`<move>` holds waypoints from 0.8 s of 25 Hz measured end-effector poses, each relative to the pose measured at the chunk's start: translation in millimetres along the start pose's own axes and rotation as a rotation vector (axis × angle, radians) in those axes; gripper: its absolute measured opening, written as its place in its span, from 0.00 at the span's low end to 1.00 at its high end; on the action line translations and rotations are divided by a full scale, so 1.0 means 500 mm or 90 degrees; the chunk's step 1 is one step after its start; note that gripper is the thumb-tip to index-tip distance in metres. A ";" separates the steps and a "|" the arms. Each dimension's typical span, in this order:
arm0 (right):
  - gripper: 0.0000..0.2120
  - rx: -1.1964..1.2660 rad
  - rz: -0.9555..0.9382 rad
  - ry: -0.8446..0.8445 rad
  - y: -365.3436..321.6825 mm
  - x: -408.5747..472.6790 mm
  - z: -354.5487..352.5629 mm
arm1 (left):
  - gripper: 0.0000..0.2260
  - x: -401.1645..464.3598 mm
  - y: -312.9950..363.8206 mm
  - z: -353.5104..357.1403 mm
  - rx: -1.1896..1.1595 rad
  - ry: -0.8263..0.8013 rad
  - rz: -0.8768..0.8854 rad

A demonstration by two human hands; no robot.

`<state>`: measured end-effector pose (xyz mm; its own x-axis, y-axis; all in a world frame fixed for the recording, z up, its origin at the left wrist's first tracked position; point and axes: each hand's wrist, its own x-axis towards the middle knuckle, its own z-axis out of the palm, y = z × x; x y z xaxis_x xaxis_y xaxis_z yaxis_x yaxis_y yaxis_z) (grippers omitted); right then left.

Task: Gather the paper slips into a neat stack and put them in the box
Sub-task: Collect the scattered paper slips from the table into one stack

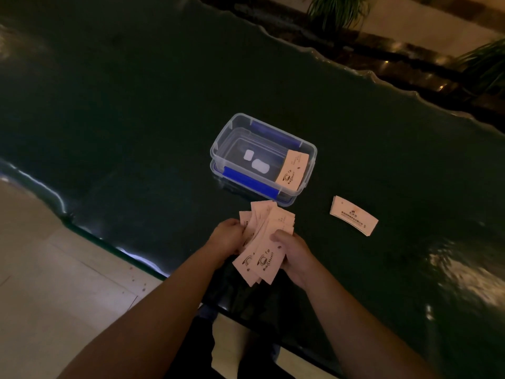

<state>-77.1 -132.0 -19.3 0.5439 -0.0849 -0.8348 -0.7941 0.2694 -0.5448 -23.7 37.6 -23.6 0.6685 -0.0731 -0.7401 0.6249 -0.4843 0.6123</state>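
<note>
Clamping a fanned bundle of pale pink printed paper slips (263, 243) between them, the left hand (229, 236) and right hand (293, 251) hold its long axis aimed at the clear plastic box with blue latches (240, 127), just beyond on the glossy dark table (136, 105).

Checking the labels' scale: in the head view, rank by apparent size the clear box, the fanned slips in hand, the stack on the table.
1. clear box
2. fanned slips, though nearer the camera
3. stack on the table
</note>
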 end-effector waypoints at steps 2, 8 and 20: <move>0.15 -0.007 -0.017 -0.005 -0.004 -0.001 0.014 | 0.15 -0.011 0.011 -0.004 -0.032 -0.041 0.004; 0.25 -0.104 -0.033 -0.005 -0.025 -0.012 0.063 | 0.33 -0.001 -0.002 -0.011 -0.083 -0.180 0.044; 0.21 -0.188 -0.141 0.100 -0.014 -0.049 0.119 | 0.30 0.017 -0.032 -0.010 -0.150 -0.207 0.074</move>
<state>-69.0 -74.7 9.8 0.6805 -0.2614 -0.6845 -0.7187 -0.0565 -0.6930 -26.2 49.3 -38.3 0.6023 -0.4050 -0.6879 0.6528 -0.2462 0.7164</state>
